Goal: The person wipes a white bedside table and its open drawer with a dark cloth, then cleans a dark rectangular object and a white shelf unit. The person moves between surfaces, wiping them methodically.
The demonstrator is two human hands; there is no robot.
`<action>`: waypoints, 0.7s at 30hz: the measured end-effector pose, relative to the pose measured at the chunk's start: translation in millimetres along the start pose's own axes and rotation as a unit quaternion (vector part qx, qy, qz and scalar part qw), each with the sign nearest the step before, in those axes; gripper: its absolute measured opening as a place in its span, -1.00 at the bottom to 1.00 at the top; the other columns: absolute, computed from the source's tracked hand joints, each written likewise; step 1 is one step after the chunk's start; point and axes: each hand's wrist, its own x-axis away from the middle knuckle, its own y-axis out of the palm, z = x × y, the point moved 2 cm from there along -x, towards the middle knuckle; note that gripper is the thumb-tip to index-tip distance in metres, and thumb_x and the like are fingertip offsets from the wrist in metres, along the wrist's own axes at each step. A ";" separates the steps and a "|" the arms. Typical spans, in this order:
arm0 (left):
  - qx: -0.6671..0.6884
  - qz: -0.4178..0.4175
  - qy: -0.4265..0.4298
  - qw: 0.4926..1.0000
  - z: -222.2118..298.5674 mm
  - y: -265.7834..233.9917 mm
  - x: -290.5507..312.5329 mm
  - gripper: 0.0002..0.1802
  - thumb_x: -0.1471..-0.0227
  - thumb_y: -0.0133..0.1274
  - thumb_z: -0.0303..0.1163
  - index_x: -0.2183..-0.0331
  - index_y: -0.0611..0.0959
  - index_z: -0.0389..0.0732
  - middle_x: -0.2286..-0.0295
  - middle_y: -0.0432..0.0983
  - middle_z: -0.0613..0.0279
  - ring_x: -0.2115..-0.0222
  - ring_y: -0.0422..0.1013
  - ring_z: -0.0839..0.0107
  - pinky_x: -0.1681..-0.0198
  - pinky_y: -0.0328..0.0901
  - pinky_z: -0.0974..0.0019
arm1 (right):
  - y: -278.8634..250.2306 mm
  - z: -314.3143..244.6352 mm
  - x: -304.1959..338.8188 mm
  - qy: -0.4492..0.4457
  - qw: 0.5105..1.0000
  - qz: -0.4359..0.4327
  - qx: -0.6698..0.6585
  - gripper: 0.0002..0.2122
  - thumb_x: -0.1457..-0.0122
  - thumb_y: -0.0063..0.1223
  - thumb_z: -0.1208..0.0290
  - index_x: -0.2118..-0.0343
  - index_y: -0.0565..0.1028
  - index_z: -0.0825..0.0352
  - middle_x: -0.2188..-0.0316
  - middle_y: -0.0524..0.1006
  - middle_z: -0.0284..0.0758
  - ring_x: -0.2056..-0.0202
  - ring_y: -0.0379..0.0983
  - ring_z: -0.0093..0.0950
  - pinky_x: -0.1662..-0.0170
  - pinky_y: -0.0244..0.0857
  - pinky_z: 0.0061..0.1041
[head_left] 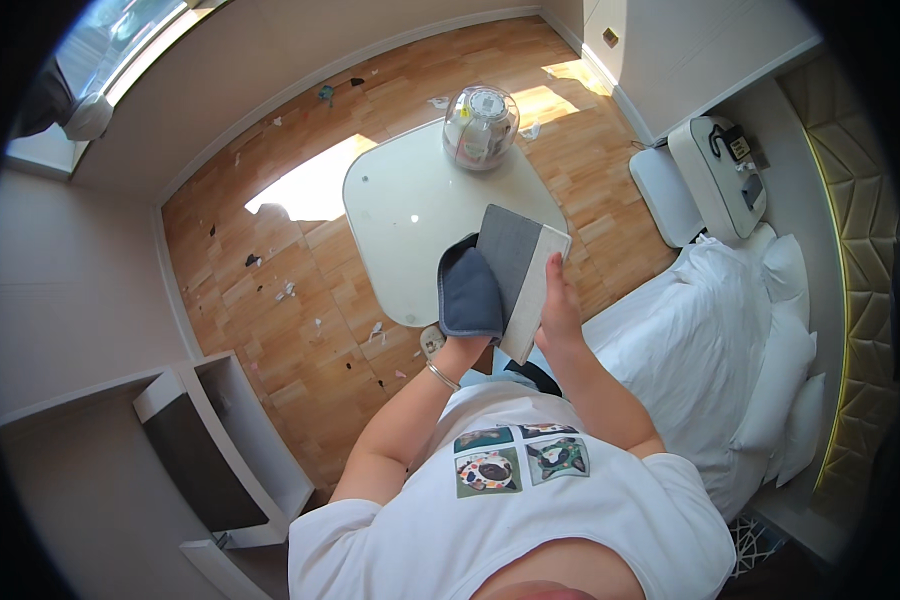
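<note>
My left hand is tucked inside a blue-grey cloth mitt (471,297), so its fingers are hidden; a bracelet circles that wrist. The mitt lies against the left side of a flat rectangular board-like thing (518,262), dark grey on one part and off-white along the other. My right hand (560,305) grips this piece by its off-white right edge, fingers along the border. Both hands are held up in front of my body, over the near right part of a white table (390,220).
A clear domed container (481,128) stands on the table's far side. To the right are a bed with white bedding (680,350) and a white nightstand (715,180) bearing a telephone. Paper scraps (286,291) litter the wooden floor. An open-fronted cabinet (255,430) stands at the left.
</note>
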 end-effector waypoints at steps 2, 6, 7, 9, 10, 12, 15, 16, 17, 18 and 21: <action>-0.029 -0.011 -0.074 0.997 -3.7 13.5 -11.3 -0.48 -0.19 -0.16 -0.31 -0.14 0.34 -0.33 -0.06 0.34 -0.07 -0.10 0.27 0.08 -0.19 0.16 0.14 | -9.7 -5.6 -23.4 0.009 1.000 0.010 -0.017 -0.25 -0.24 -0.11 -0.17 -0.19 0.19 0.51 -0.14 0.34 -0.10 -0.14 0.31 -0.28 -0.17 0.21 -0.27; -0.089 -0.072 -0.216 0.970 -8.1 55.1 -40.2 -0.62 -0.15 -0.12 -0.35 0.03 0.50 -0.31 0.20 0.51 -0.05 0.15 0.44 0.04 0.02 0.32 0.13 | -31.9 -16.7 -73.3 0.055 0.998 0.026 -0.016 -0.30 -0.28 -0.15 -0.14 -0.19 0.20 0.47 -0.14 0.35 -0.10 -0.13 0.33 -0.26 -0.16 0.24 -0.25; -0.104 -0.083 -0.204 0.970 -11.3 67.2 -43.4 -0.63 -0.13 -0.11 -0.36 0.05 0.51 -0.30 0.22 0.51 -0.06 0.17 0.45 0.04 0.05 0.33 0.12 | -37.7 -20.9 -85.1 0.063 0.997 0.044 -0.021 -0.33 -0.29 -0.16 -0.11 -0.19 0.20 0.46 -0.13 0.35 -0.11 -0.12 0.33 -0.26 -0.15 0.24 -0.26; -0.127 -0.110 -0.186 0.968 -13.9 89.4 -47.2 -0.67 -0.10 -0.08 -0.37 0.10 0.53 -0.28 0.26 0.53 -0.08 0.21 0.47 0.02 0.09 0.35 0.12 | -53.9 -24.3 -108.2 0.082 0.993 0.086 -0.025 -0.38 -0.32 -0.19 -0.06 -0.19 0.21 0.44 -0.13 0.36 -0.14 -0.12 0.34 -0.25 -0.15 0.25 -0.26; -0.123 -0.130 -0.197 0.964 -16.6 101.3 -50.5 -0.70 -0.08 -0.07 -0.38 0.15 0.54 -0.28 0.29 0.53 -0.09 0.24 0.47 0.01 0.12 0.35 0.10 | -63.2 -27.4 -121.8 0.088 0.990 0.108 -0.034 -0.40 -0.33 -0.19 -0.04 -0.17 0.23 0.45 -0.10 0.38 -0.13 -0.08 0.37 -0.27 -0.12 0.27 -0.29; -0.112 -0.173 -0.218 0.954 -15.6 118.2 -65.7 -0.76 -0.04 -0.05 -0.40 0.24 0.56 -0.27 0.34 0.54 -0.10 0.29 0.47 -0.02 0.17 0.36 0.07 | -85.0 -32.5 -149.1 0.101 0.981 0.158 -0.047 -0.43 -0.34 -0.19 0.00 -0.12 0.27 0.48 -0.02 0.44 -0.12 -0.01 0.42 -0.30 -0.08 0.32 -0.36; -0.079 -0.130 -0.209 0.966 -30.1 132.2 -69.8 -0.84 -0.01 -0.03 -0.41 0.38 0.56 -0.28 0.40 0.54 -0.14 0.32 0.46 -0.06 0.20 0.35 0.03 | -110.4 -17.6 -194.9 0.073 0.984 0.160 0.041 -0.47 -0.37 -0.24 0.05 -0.17 0.25 0.44 -0.10 0.40 -0.17 -0.10 0.36 -0.30 -0.13 0.28 -0.33; -0.082 -0.162 -0.242 0.953 -39.6 136.0 -69.6 -0.84 0.00 -0.02 -0.41 0.43 0.58 -0.30 0.41 0.53 -0.17 0.32 0.46 -0.08 0.20 0.34 0.03 | -115.4 -9.2 -209.6 0.040 0.985 0.147 0.084 -0.49 -0.37 -0.24 0.07 -0.15 0.28 0.45 -0.07 0.42 -0.18 -0.05 0.40 -0.36 -0.08 0.30 -0.37; -0.076 -0.143 -0.259 0.952 -47.2 138.1 -64.7 -0.83 -0.03 -0.05 -0.41 0.42 0.60 -0.28 0.40 0.54 -0.17 0.32 0.46 -0.08 0.20 0.34 0.03 | -115.2 1.7 -224.4 -0.007 0.983 0.146 0.110 -0.52 -0.38 -0.23 0.10 -0.07 0.36 0.49 0.02 0.49 -0.20 0.01 0.43 -0.39 -0.05 0.31 -0.39; -0.034 -0.153 -0.308 0.938 -56.0 142.2 -62.3 -0.79 -0.07 -0.08 -0.38 0.39 0.62 -0.26 0.36 0.56 -0.11 0.29 0.47 -0.03 0.17 0.34 0.05 | -119.2 11.7 -243.1 -0.027 0.972 0.119 0.201 -0.57 -0.37 -0.20 0.14 -0.06 0.40 0.45 0.08 0.52 -0.20 0.03 0.44 -0.42 -0.05 0.30 -0.41; -0.030 -0.187 -0.361 0.913 -69.4 145.6 -63.2 -0.71 -0.13 -0.15 -0.34 0.31 0.66 -0.20 0.26 0.58 -0.04 0.25 0.48 0.07 0.14 0.33 0.13 | -98.6 24.5 -270.8 -0.019 0.908 0.006 0.418 -0.69 -0.32 -0.12 0.30 -0.05 0.46 0.31 0.15 0.56 -0.18 0.03 0.46 -0.36 -0.06 0.29 -0.43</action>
